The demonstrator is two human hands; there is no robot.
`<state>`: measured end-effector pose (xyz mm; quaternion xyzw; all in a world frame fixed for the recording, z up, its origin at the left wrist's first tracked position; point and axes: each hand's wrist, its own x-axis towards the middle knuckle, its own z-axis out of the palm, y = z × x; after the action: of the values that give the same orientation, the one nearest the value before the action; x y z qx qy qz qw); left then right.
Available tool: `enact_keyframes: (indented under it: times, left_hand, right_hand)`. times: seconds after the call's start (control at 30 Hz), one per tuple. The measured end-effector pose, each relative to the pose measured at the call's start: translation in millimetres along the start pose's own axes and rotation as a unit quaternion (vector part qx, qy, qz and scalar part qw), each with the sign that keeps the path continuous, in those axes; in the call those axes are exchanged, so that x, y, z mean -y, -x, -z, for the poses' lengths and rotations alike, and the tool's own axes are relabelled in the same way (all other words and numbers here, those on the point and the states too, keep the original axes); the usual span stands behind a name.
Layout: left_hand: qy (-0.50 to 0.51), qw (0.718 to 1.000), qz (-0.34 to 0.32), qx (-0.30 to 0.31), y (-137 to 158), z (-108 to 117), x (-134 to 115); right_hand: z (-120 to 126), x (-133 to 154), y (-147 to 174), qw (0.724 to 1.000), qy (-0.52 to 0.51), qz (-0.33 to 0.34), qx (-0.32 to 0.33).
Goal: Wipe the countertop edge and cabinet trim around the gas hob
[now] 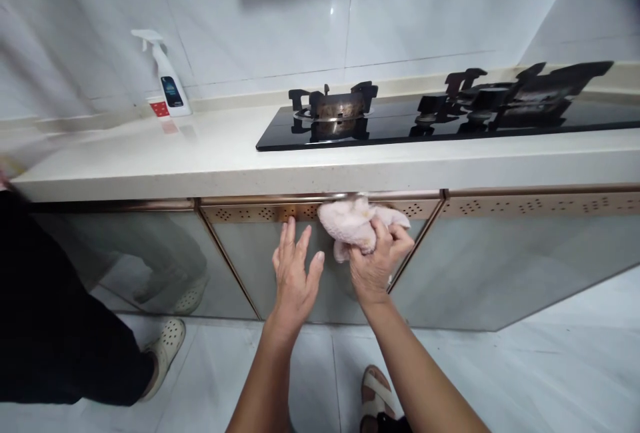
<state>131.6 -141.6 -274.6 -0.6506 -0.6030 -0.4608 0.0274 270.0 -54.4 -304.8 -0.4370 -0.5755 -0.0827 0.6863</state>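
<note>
My right hand grips a crumpled pale pink cloth. The cloth lies against the perforated copper-coloured strip along the top of the middle cabinet front. To the left of it, my left hand is open and holds nothing. Its fingers are spread, and the fingertips reach the lower edge of the same strip. Part of the strip is covered by the cloth, and my right fingers are partly sunk in its folds.
Above the cabinets runs a white countertop with a black gas hob. A white spray bottle and a red-and-white container stand by the wall. At left is another person's dark-trousered leg, in a beige clog.
</note>
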Motion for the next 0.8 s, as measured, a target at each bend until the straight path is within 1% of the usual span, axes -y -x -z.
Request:
enact_keyframes:
  times: [0.07,0.1,0.2,0.27,0.3,0.37,0.43,0.5,0.57,0.6,0.63,0.67,0.7,0.73,0.77,0.8]
  left_hand:
    - [0.003,1.000,0.000,0.001,0,0,2]
    - [0.007,1.000,0.001,-0.001,-1,-1,2]
    - [0.026,0.999,0.016,-0.017,-2,-5,3]
    - [0.037,0.999,0.030,-0.027,-1,-8,2]
    - [0.042,0.998,0.034,-0.033,0,-11,1]
    - [0.059,0.996,0.044,-0.050,3,-15,-1]
    - [0.102,0.990,0.071,-0.064,5,-17,-1]
    - [0.159,0.979,0.111,-0.060,7,-17,0]
    - [0.199,0.968,0.143,-0.043,6,-13,1]
    - [0.211,0.965,0.153,-0.035,6,-10,2]
    - [0.225,0.961,0.160,-0.026,5,-8,2]
    - [0.244,0.955,0.166,-0.014,5,-6,1]
    - [0.273,0.946,0.174,0.002,5,-5,1]
    - [0.308,0.933,0.186,0.015,5,-5,-1]
    - [0.341,0.918,0.202,0.017,5,-7,-2]
    - [0.367,0.904,0.220,0.001,6,-9,-4]
  right_hand:
    - [-3,12,-5,1.000,-0.002,0.023,0.018]
    - [-4,16,-2,0.999,0.001,0.033,0.041]
    - [-4,16,22,0.989,-0.003,0.056,0.136]
    - [-5,11,41,0.983,-0.034,0.042,0.173]
    - [-5,8,49,0.982,-0.057,0.021,0.180]
    - [-5,6,58,0.975,-0.110,-0.047,0.190]
    - [-3,8,58,0.955,-0.170,-0.131,0.204]
    - [1,12,51,0.922,-0.237,-0.205,0.227]
    - [6,17,41,0.876,-0.312,-0.249,0.272]
    - [9,19,36,0.853,-0.344,-0.253,0.299]
    - [12,21,31,0.835,-0.369,-0.243,0.328]
    - [15,23,27,0.825,-0.382,-0.220,0.352]
    - [17,24,23,0.825,-0.381,-0.189,0.371]
    - [19,26,21,0.832,-0.368,-0.157,0.384]
    - [21,27,19,0.841,-0.348,-0.127,0.395]
    - [22,28,17,0.847,-0.329,-0.104,0.405]
